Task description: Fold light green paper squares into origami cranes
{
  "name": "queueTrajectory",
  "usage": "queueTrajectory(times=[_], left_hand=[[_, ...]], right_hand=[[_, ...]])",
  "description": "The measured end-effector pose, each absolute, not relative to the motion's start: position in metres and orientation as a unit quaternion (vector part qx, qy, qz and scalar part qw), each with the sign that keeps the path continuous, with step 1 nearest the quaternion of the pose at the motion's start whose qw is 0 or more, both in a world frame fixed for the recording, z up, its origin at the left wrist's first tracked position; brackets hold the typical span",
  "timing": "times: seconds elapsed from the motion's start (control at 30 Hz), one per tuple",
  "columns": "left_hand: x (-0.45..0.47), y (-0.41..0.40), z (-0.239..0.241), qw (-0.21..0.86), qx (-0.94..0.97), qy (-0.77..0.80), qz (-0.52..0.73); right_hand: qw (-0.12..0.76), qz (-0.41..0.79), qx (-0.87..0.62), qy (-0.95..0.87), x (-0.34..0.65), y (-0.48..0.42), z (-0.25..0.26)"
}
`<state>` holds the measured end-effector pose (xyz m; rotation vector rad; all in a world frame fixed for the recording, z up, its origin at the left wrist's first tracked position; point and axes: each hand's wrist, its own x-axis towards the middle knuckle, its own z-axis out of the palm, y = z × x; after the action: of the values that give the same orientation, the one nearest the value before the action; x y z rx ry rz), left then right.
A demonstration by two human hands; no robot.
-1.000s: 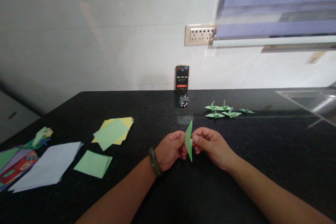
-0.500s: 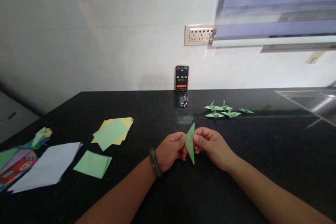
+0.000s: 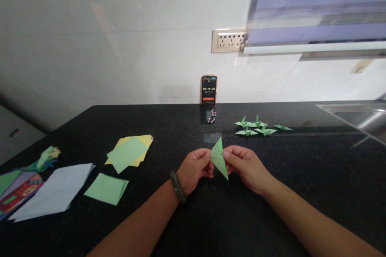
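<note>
Between my two hands, above the dark counter, is a green folded paper (image 3: 219,158) in a triangular shape. My left hand (image 3: 196,169), with a dark bangle (image 3: 178,187) at its wrist, pinches the paper's left corner between thumb and fingers. On the opposite side my right hand (image 3: 245,167) grips the long edge near its middle, thumb toward me. The fingertips behind the paper are partly hidden. Several green paper cranes (image 3: 256,125) stand on the counter beyond my right hand.
Left of my hands lie a folded green sheet (image 3: 107,188), yellow and green papers (image 3: 129,152), white paper (image 3: 57,192) and a colourful packet (image 3: 21,192). A phone (image 3: 209,90) showing a timer leans on the wall behind a beaded strap (image 3: 212,116). A sink (image 3: 362,118) is at right.
The folded paper has turned in my hands: its broad face now shows more, and its long edge slants down to the right. My left hand has shifted slightly left.
</note>
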<state>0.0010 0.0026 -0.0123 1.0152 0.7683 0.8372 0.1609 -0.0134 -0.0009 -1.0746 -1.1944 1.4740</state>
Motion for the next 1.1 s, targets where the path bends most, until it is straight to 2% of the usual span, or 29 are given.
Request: queueTrajectory(times=[0.23,0.53,0.77,1.1], left_hand=[[0.002,0.002,-0.011,0.716,0.465,0.383,0.354],[0.006,-0.002,-0.015,0.75,0.448,0.344,0.343],[0.007,-0.003,-0.011,0.77,0.446,0.316,0.329],[0.006,-0.001,-0.008,0.784,0.407,0.321,0.342]], right_hand=[[0.455,0.569,-0.461,-0.506,0.16,-0.013,0.001],[0.446,0.56,-0.457,-0.528,0.158,-0.016,0.005],[0.44,0.507,-0.443,-0.594,0.155,-0.022,0.007],[0.441,0.569,-0.394,-0.572,0.154,-0.02,0.002]])
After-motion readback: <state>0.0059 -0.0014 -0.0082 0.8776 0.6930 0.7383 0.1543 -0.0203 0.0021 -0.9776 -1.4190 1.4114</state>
